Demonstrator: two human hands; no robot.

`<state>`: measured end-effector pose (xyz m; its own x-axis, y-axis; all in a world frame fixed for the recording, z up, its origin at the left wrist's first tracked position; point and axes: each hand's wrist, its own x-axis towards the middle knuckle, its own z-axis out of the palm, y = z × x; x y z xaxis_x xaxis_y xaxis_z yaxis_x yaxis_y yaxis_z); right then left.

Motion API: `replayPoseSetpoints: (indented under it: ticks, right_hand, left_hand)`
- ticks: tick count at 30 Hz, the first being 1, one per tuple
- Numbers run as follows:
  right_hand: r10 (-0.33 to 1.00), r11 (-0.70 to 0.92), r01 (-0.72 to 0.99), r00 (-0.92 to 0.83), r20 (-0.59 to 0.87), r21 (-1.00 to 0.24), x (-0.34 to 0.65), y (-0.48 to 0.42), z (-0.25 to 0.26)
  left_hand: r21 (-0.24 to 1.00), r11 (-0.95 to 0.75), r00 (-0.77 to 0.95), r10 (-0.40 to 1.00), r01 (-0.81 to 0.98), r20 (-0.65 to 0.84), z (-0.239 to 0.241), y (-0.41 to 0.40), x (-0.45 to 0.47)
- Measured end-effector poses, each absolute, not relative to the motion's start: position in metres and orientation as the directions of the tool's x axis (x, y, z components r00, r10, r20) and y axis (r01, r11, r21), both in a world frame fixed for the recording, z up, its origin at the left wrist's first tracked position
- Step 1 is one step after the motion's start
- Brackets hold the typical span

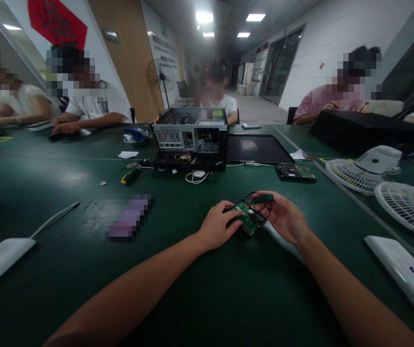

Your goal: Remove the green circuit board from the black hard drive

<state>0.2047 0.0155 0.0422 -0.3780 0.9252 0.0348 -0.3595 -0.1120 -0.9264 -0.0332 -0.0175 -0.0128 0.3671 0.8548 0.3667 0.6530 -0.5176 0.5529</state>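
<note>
We have both hands at the small drive, which is just above the tabletop (pixel 178 299) in front of us, tilted, its green board (pixel 247 219) facing up. Our left hand (pixel 219 224) grips the drive (pixel 251 231) from the left, fingers lying over the board. Our right hand (pixel 286 219) pinches a dark piece (pixel 264 198) at the drive's far right edge; we cannot tell what that piece is. Beyond our hands an opened computer case (pixel 190 140) has a black panel (pixel 257 149) just to its right, and a second drive (pixel 296 172) lies near the panel's front edge. Left of the case we see a yellow-and-black screwdriver (pixel 130 176). Two white fans (pixel 353 176) stand to our right, well apart from our hands. Across the tabletop, a person in pink (pixel 313 103) sits behind a black box (pixel 355 130).
</note>
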Motion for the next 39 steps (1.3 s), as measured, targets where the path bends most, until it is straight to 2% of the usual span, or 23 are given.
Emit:
replayPoseSetpoints:
  ticks: [39]
  right_hand:
    - [0.935,-0.094,-0.375,-0.351,0.047,-0.922,0.2070,0.0154,0.0450]
  left_hand:
    - [0.550,-0.513,0.371,0.858,0.659,0.356,-0.0128,-0.0172,-0.0334]
